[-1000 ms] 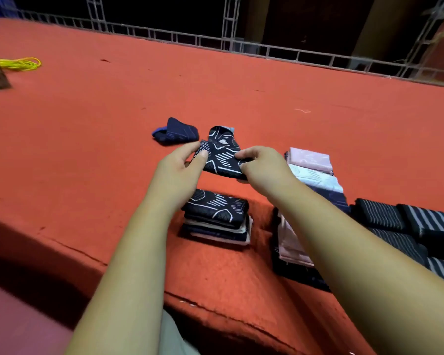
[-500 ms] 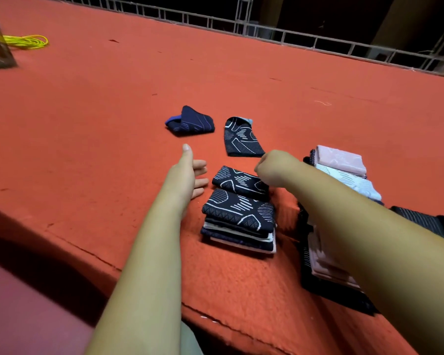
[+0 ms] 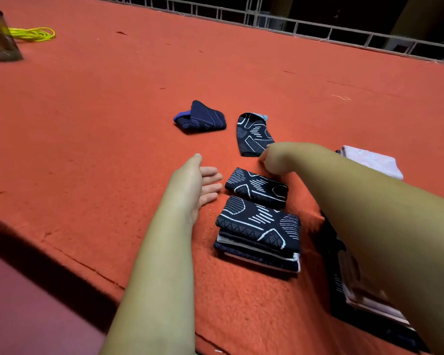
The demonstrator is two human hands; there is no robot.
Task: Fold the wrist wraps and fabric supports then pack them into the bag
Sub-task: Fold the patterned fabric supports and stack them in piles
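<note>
the left hand stood on its edge on the orange-red carpeted surface, fingers straight and spread, thumb up, holding nothing, just left of a folded black-and-white patterned wrist wrap. that wrap lay just behind a stack of folded wraps toward the near edge. the right hand hung above the wrap's far right corner, fingers curled under; whether they pinched anything could not be told. it overlapped the near end of an unfolded patterned wrap. a crumpled navy wrap lay left of that one. a pink-topped pile of fabric supports sat toward the right edge. a yellow cord and a blurred bottle occupied the far left corner.
</note>
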